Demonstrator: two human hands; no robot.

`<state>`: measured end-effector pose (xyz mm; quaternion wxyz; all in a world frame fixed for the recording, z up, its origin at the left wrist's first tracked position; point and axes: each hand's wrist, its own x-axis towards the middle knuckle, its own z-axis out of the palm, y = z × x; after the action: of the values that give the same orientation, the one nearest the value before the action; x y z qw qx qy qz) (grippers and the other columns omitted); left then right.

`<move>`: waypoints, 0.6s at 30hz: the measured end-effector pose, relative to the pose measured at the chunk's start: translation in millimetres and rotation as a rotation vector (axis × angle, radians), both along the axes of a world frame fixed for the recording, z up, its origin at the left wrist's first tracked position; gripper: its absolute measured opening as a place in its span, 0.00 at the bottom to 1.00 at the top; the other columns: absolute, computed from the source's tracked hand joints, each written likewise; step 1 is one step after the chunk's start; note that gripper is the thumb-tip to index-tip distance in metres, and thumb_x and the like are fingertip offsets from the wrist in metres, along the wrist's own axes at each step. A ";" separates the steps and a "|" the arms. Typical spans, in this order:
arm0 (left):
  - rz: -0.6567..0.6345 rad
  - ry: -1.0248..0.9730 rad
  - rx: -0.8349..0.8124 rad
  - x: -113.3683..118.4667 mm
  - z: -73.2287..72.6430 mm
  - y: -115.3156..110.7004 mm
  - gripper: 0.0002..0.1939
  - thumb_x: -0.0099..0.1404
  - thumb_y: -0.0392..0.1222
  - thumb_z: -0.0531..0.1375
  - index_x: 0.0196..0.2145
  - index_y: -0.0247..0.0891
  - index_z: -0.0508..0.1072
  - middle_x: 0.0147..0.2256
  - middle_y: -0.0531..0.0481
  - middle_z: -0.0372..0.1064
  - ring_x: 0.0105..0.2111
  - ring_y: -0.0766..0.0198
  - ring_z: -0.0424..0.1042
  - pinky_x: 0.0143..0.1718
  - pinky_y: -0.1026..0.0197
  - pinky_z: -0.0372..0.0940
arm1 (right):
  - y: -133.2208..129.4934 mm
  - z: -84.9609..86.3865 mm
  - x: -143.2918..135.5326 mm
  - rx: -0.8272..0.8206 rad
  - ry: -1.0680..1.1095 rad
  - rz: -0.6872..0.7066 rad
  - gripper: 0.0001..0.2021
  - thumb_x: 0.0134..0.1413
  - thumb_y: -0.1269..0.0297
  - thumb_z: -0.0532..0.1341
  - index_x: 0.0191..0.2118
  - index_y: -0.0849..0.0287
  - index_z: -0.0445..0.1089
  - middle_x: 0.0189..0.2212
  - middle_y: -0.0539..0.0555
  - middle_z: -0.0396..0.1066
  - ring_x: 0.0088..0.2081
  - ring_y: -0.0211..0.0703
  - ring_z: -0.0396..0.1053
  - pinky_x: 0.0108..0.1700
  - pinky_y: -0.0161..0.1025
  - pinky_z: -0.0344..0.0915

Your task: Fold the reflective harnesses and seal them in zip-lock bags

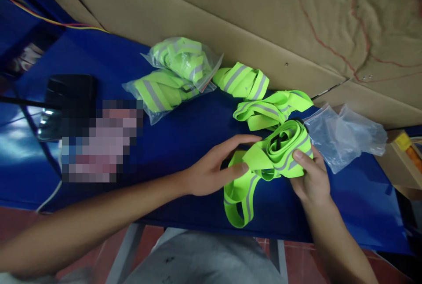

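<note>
Between my hands, above the blue table, is a neon-yellow reflective strap point(292, 152) with a grey stripe, partly rolled up. My right hand point(313, 174) grips the rolled part, thumb on its near side. My left hand point(220, 165) pinches a flat fold of the same strap between thumb and fingers. A loose loop of it hangs down toward the table's front edge. Just behind lies another loosely bundled strap point(263, 110), and a folded strap point(242, 81) rests against the cardboard. Two clear bags point(154, 95) hold more of these straps.
Empty clear zip bags point(349, 136) lie right of my hands. A black device point(70, 95) with cables sits on the left of the blue table point(184, 143), by a blurred-out patch. Cardboard point(211, 20) lines the back. An open carton point(402, 161) stands far right.
</note>
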<state>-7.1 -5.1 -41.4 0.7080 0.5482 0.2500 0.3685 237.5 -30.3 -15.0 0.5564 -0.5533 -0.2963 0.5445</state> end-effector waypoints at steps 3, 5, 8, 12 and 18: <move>-0.079 -0.042 -0.285 1.4 -2.9 4.5 0.28 0.70 0.68 0.59 0.44 0.38 0.74 0.43 0.46 0.74 0.42 0.58 0.73 0.42 0.59 0.67 | -3.0 1.1 -0.6 -0.023 -0.011 0.052 0.23 0.42 0.58 0.80 0.47 0.52 0.81 0.37 0.52 0.84 0.39 0.54 0.84 0.41 0.46 0.82; -0.113 -0.008 -0.321 2.2 -1.6 5.9 0.29 0.66 0.71 0.62 0.36 0.38 0.70 0.34 0.50 0.70 0.35 0.62 0.69 0.35 0.61 0.63 | -6.4 2.7 -1.7 -0.049 -0.018 0.122 0.23 0.40 0.57 0.80 0.45 0.53 0.81 0.35 0.52 0.84 0.34 0.52 0.83 0.35 0.43 0.81; -0.108 0.065 -0.232 3.5 4.1 3.8 0.23 0.62 0.55 0.73 0.37 0.39 0.65 0.33 0.54 0.67 0.34 0.66 0.67 0.36 0.64 0.61 | -9.6 5.2 -4.8 -0.090 -0.003 0.202 0.23 0.38 0.57 0.81 0.43 0.53 0.82 0.33 0.51 0.84 0.31 0.49 0.81 0.32 0.41 0.79; 0.012 0.097 0.083 3.0 7.4 1.5 0.19 0.65 0.46 0.71 0.46 0.39 0.69 0.45 0.48 0.73 0.44 0.63 0.73 0.46 0.60 0.66 | -5.4 5.8 -5.5 -0.168 0.097 0.195 0.20 0.41 0.54 0.80 0.41 0.53 0.82 0.34 0.51 0.84 0.34 0.52 0.82 0.38 0.46 0.81; -0.054 0.051 0.117 -3.6 2.1 9.5 0.16 0.67 0.43 0.70 0.50 0.37 0.74 0.45 0.46 0.76 0.45 0.62 0.76 0.48 0.60 0.69 | 5.8 -0.8 4.4 -0.270 0.204 0.081 0.12 0.43 0.55 0.78 0.31 0.53 0.80 0.27 0.47 0.81 0.26 0.43 0.78 0.31 0.39 0.78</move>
<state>-10.7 4.4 -39.2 0.6778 0.6044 0.2310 0.3491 242.0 -24.5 -15.8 0.4820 -0.5525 -0.1845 0.6545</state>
